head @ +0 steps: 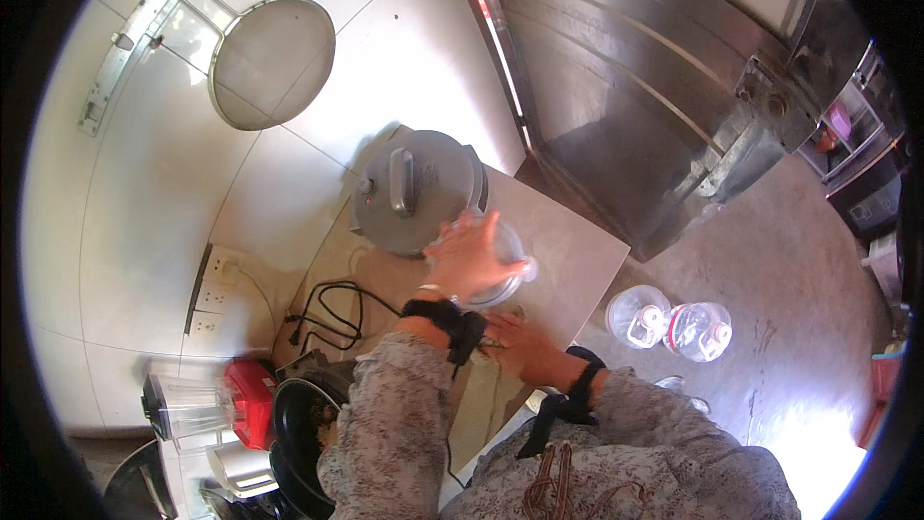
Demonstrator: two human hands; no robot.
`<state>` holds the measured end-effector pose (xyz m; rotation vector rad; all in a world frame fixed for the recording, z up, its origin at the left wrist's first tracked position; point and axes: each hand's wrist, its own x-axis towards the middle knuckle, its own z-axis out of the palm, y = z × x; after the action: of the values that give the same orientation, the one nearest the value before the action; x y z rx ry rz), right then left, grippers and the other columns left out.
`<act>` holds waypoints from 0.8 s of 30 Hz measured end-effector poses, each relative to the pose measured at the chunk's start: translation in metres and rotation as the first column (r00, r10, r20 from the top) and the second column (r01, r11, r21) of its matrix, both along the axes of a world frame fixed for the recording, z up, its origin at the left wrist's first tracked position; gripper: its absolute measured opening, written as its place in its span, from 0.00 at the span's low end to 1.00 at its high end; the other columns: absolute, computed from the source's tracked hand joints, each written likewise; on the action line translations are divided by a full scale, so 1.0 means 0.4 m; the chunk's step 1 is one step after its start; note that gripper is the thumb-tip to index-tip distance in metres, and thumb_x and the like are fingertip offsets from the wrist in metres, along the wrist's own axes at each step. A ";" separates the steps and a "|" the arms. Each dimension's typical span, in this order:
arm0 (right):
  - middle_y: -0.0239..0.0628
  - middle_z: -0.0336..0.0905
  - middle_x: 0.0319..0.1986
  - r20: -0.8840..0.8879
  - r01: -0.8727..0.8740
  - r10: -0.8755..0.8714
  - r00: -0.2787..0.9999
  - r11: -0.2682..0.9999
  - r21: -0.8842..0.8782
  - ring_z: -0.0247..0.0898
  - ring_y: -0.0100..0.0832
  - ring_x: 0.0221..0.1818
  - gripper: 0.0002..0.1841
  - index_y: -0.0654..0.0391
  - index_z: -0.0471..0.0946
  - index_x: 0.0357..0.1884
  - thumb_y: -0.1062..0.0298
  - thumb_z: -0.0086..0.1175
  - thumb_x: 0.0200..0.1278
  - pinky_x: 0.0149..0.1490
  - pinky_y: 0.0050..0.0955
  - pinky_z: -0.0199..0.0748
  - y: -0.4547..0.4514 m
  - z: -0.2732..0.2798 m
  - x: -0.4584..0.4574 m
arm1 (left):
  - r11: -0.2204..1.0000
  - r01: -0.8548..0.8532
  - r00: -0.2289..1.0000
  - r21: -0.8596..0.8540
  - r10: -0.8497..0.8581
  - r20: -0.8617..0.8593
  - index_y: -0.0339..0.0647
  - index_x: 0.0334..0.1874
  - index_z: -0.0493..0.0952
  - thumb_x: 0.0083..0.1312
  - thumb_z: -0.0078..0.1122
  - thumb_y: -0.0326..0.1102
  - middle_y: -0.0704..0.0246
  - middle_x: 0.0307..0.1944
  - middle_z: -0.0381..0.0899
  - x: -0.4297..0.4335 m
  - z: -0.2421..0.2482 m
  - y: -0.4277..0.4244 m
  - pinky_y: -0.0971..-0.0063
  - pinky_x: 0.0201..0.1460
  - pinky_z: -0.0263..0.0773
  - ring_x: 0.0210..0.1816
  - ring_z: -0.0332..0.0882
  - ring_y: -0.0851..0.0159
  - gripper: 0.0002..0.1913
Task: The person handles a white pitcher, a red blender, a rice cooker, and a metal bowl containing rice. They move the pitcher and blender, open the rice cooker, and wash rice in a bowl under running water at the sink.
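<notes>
Fingers spread, my left hand (469,258) lies over a clear round container (511,247), covering much of it; whether it grips the container is unclear. The container stands right against a grey electric pressure cooker (440,191) with a handled lid. Nearer to me, my right hand (521,348) rests low by the table, its fingertips beside my left wrist. Its fingers are partly hidden and blurred, so what it touches cannot be told. A black power cord (361,309) lies coiled on the table (570,231) to the left.
Two clear plastic jugs (639,318) stand on the floor at right. A red blender (249,404) and black pans (303,404) are at lower left. A round strainer (274,61) hangs on the tiled wall, above a row of sockets (214,296). A steel cabinet (613,87) stands behind the table.
</notes>
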<state>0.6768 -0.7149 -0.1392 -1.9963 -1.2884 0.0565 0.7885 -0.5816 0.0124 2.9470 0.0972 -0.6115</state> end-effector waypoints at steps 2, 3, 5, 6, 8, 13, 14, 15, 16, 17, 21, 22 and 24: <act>0.43 0.73 0.59 0.006 -0.018 0.018 1.000 0.999 0.050 0.64 0.50 0.68 0.17 0.54 0.78 0.54 0.72 0.52 0.62 0.73 0.50 0.59 -0.087 -0.017 0.046 | 1.000 -0.006 0.999 -0.024 0.007 0.041 0.52 0.74 0.61 0.45 0.70 0.72 0.51 0.71 0.60 -0.030 -0.003 0.063 0.32 0.65 0.60 0.71 0.57 0.37 0.55; 0.44 0.73 0.59 0.001 -0.034 0.034 0.999 0.998 0.044 0.64 0.50 0.68 0.18 0.54 0.78 0.54 0.72 0.52 0.62 0.73 0.50 0.58 -0.132 -0.018 0.083 | 1.000 0.016 0.998 -0.027 -0.014 0.067 0.50 0.74 0.62 0.45 0.70 0.72 0.50 0.70 0.61 -0.049 -0.006 0.094 0.35 0.66 0.60 0.71 0.57 0.36 0.55; 0.45 0.74 0.56 0.076 0.097 -0.106 0.991 0.988 0.116 0.66 0.49 0.65 0.16 0.53 0.79 0.52 0.70 0.52 0.61 0.71 0.49 0.62 -0.214 -0.007 0.186 | 0.998 0.054 0.995 -0.023 -0.052 0.080 0.48 0.72 0.63 0.46 0.70 0.73 0.48 0.68 0.63 -0.088 -0.020 0.127 0.38 0.67 0.60 0.70 0.59 0.36 0.55; 0.46 0.75 0.56 0.280 0.255 -0.206 0.938 0.955 -0.151 0.68 0.50 0.63 0.15 0.54 0.79 0.51 0.70 0.52 0.61 0.68 0.49 0.65 -0.233 0.001 0.239 | 0.998 0.068 0.996 -0.017 -0.067 0.065 0.47 0.72 0.64 0.46 0.70 0.73 0.48 0.68 0.64 -0.109 -0.025 0.137 0.39 0.67 0.60 0.69 0.60 0.35 0.54; 0.47 0.76 0.52 0.331 0.498 -0.385 0.862 0.766 -0.407 0.72 0.50 0.58 0.13 0.56 0.78 0.47 0.70 0.51 0.61 0.63 0.46 0.71 -0.248 0.019 0.348 | 0.986 0.157 0.982 0.058 -0.162 0.096 0.49 0.71 0.65 0.45 0.69 0.73 0.49 0.67 0.66 -0.161 -0.032 0.135 0.39 0.64 0.62 0.68 0.62 0.34 0.53; 0.48 0.79 0.46 0.125 0.566 -0.556 0.822 0.771 -0.291 0.76 0.51 0.52 0.12 0.60 0.77 0.46 0.69 0.50 0.62 0.54 0.46 0.77 -0.228 0.044 0.521 | 0.950 0.306 0.950 0.055 -0.309 0.041 0.55 0.73 0.64 0.44 0.71 0.71 0.52 0.70 0.62 -0.286 -0.014 0.065 0.30 0.59 0.61 0.69 0.59 0.33 0.53; 0.48 0.79 0.47 0.231 0.550 -0.512 0.827 0.822 -0.147 0.76 0.51 0.52 0.13 0.60 0.77 0.47 0.69 0.50 0.63 0.54 0.46 0.78 -0.200 0.040 0.502 | 0.926 0.363 0.929 0.101 -0.369 0.043 0.56 0.73 0.64 0.44 0.71 0.71 0.53 0.71 0.61 -0.303 -0.010 0.049 0.28 0.58 0.60 0.70 0.58 0.33 0.53; 0.48 0.79 0.48 0.302 0.521 -0.475 0.827 0.849 -0.091 0.76 0.51 0.53 0.14 0.59 0.77 0.48 0.68 0.50 0.63 0.54 0.45 0.78 -0.176 0.036 0.471 | 0.914 0.397 0.917 0.082 -0.399 0.015 0.57 0.73 0.64 0.43 0.72 0.70 0.53 0.72 0.60 -0.323 -0.007 0.034 0.26 0.57 0.60 0.70 0.57 0.33 0.53; 0.47 0.78 0.51 0.268 0.307 -0.269 0.925 0.945 -0.111 0.75 0.52 0.55 0.15 0.58 0.78 0.50 0.69 0.50 0.63 0.57 0.44 0.76 -0.136 0.031 0.438 | 0.898 0.435 0.900 0.065 -0.436 -0.006 0.57 0.73 0.64 0.43 0.72 0.69 0.54 0.72 0.59 -0.340 -0.004 0.020 0.25 0.56 0.59 0.71 0.56 0.34 0.53; 0.47 0.78 0.54 0.219 0.077 -0.050 0.974 0.990 -0.116 0.74 0.52 0.56 0.17 0.57 0.78 0.53 0.70 0.50 0.63 0.59 0.43 0.75 -0.080 0.024 0.399 | 0.879 0.475 0.880 0.048 -0.475 -0.026 0.58 0.74 0.63 0.43 0.73 0.68 0.54 0.73 0.58 -0.350 -0.001 0.012 0.23 0.56 0.59 0.72 0.55 0.34 0.54; 0.44 0.75 0.57 0.154 -0.360 0.341 0.927 0.925 0.120 0.70 0.50 0.62 0.17 0.55 0.80 0.51 0.71 0.55 0.59 0.65 0.45 0.69 0.083 0.000 0.291 | 0.806 0.592 0.806 -0.011 -0.592 0.014 0.59 0.73 0.64 0.40 0.78 0.64 0.57 0.73 0.58 -0.368 0.007 0.002 0.24 0.55 0.60 0.72 0.54 0.36 0.55; 0.43 0.75 0.57 0.192 -0.425 0.397 0.897 0.896 0.132 0.69 0.49 0.62 0.16 0.54 0.80 0.50 0.71 0.56 0.58 0.66 0.46 0.67 0.104 -0.008 0.295 | 0.790 0.613 0.790 -0.015 -0.613 -0.012 0.58 0.73 0.64 0.39 0.78 0.64 0.57 0.73 0.58 -0.364 0.009 0.003 0.25 0.54 0.61 0.72 0.54 0.36 0.55; 0.43 0.74 0.57 0.130 -0.198 0.187 0.974 0.977 0.075 0.68 0.48 0.63 0.16 0.54 0.80 0.49 0.71 0.57 0.57 0.68 0.46 0.66 0.105 -0.030 0.345 | 0.769 0.639 0.768 -0.015 -0.639 -0.030 0.58 0.73 0.65 0.38 0.79 0.63 0.56 0.72 0.59 -0.352 0.013 0.009 0.26 0.54 0.61 0.72 0.54 0.36 0.55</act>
<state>0.8148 -0.6730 -0.1511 -1.8192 -1.5341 -0.0304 0.6477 -0.5779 0.0177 2.9199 -0.9492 -0.7217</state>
